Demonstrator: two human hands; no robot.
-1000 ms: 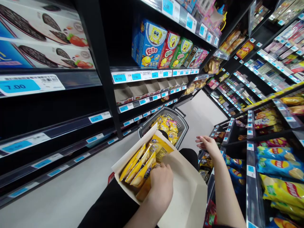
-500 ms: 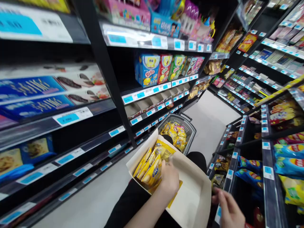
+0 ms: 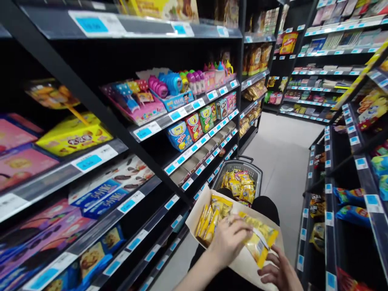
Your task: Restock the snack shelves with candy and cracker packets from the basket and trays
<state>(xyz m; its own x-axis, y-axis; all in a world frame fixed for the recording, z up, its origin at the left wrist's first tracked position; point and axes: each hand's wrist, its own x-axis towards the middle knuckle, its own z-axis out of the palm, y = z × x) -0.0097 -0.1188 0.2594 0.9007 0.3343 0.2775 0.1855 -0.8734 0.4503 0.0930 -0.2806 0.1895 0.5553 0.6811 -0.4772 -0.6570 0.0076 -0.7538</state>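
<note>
A yellow snack packet hangs over the open box, its back seam and printed label facing up. My left hand pinches it at the left end, wearing a ring on one finger. Close against the packet's lower right edge is my right hand, its fingers bent and apart; whether they touch the wrapper I cannot tell. The cream cardboard box rests across my lap. Inside, at its left end, several yellow packets stand in a row, with another packet leaning behind them.
Beyond my knees a grey basket on the floor holds many small yellow packets. Shelves with boxed snacks run along the left. Low shelves with bagged snacks flank the right. The grey aisle floor stretches ahead.
My left hand has come out of the packet row and rightward with a yellow packet. My right hand has moved in from the right shelf side to the packet. The view has swung left and up.
</note>
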